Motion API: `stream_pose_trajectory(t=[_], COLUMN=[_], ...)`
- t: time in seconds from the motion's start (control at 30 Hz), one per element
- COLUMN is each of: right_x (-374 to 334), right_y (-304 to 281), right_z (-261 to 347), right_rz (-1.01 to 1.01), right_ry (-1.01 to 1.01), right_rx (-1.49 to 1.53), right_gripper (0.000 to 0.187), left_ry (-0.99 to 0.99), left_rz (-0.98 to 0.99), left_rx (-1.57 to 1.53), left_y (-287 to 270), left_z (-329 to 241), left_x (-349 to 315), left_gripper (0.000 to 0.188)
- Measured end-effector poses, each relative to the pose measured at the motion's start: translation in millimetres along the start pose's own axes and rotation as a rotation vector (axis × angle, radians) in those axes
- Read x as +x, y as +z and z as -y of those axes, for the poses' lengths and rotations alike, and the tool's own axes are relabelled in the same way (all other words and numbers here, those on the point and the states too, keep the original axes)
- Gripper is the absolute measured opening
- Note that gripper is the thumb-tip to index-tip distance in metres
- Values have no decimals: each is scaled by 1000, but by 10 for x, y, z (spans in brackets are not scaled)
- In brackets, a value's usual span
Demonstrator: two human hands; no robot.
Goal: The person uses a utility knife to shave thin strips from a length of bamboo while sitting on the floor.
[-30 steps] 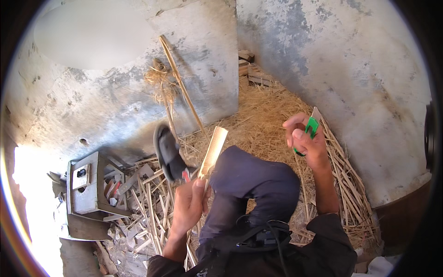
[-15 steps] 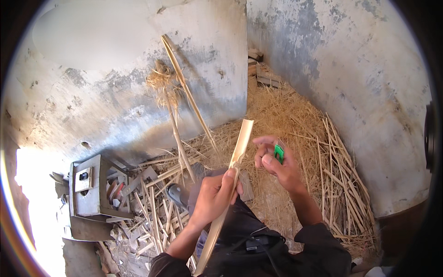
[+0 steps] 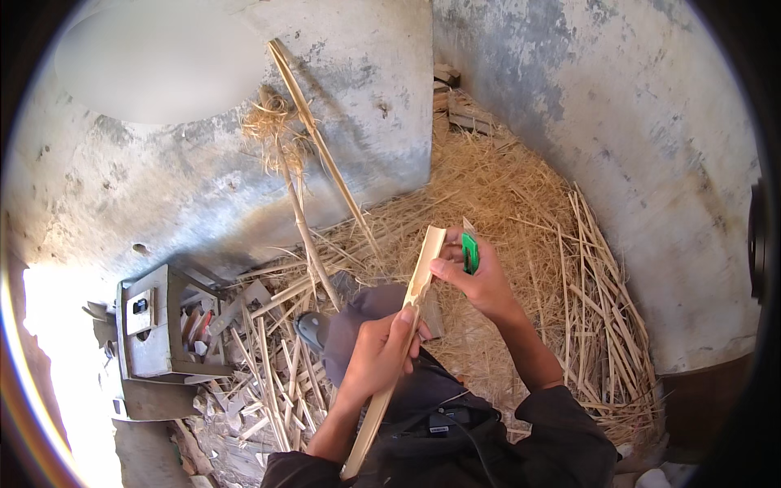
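A seated person's two bare hands work over their lap, seen from above. The left hand [image 3: 376,350] is closed around a long, pale wooden strip [image 3: 424,262], thumb along its upper face. The strip slants across the lap, its lower end by the left forearm and its upper end pointing away from the body, just beyond the knee. Its surface is hollowed like a shallow trough, with a ragged, chipped patch just above the left thumb.

The right hand [image 3: 482,281] is at the strip's upper part – thumb at the near edge, fingertips partly hidden behind – pinching it, or nearly so; exact contact is hard to tell. The same hand also grips a small green knife [image 3: 470,254], its pointed blade tilted upward.

Below are dark trousers [image 3: 366,321] and a grey shoe [image 3: 311,328]. Straw-like shavings [image 3: 504,191] cover the floor, with a heap of thin sticks [image 3: 606,333] along the right. Two poles lean against the stained wall [image 3: 374,73] – a tangle of curled shavings [image 3: 271,122] beside them. At left stands a worn wooden box [image 3: 154,350].
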State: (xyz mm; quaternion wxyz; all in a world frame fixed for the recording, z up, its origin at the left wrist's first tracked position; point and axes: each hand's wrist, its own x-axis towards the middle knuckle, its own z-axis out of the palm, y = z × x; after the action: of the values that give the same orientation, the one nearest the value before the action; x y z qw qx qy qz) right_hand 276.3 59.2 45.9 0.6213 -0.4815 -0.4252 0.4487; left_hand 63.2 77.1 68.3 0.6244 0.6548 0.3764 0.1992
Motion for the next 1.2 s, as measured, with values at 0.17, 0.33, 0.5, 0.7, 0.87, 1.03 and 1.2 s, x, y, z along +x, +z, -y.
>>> stream_pose_trajectory(t=[0.17,0.33,0.5,0.7,0.87,1.03,1.2], right_x=[55,-14,-134,-122,-109,-58,-44], right_y=[95,86,-74,-11,-27,-1,-32], right_z=[-83,-169,-220,-270,-271,-305,-310], right_rz=[63,50,54,46,59,-22,-30], right_ry=[1,-161,-264,-525,-524,-636,-669], right_rx=[37,-28,-397,-689,-757,-766,-808], right_gripper=[40,36,32,35,39,31,31], left_ry=[-26,-16,-20,-91,-4,-33,-36], left_rz=[216,215,181,34,9,17,28], left_rx=[-325,-340,-307,-71,26,-19,-44], left_y=[-114,-117,-142,-66,-84,-79,-68], left_z=[81,155,166,47,128,111,103], left_x=[-31,-14,20,18,42,35,35], left_gripper=[36,39,39,42,45,47,49])
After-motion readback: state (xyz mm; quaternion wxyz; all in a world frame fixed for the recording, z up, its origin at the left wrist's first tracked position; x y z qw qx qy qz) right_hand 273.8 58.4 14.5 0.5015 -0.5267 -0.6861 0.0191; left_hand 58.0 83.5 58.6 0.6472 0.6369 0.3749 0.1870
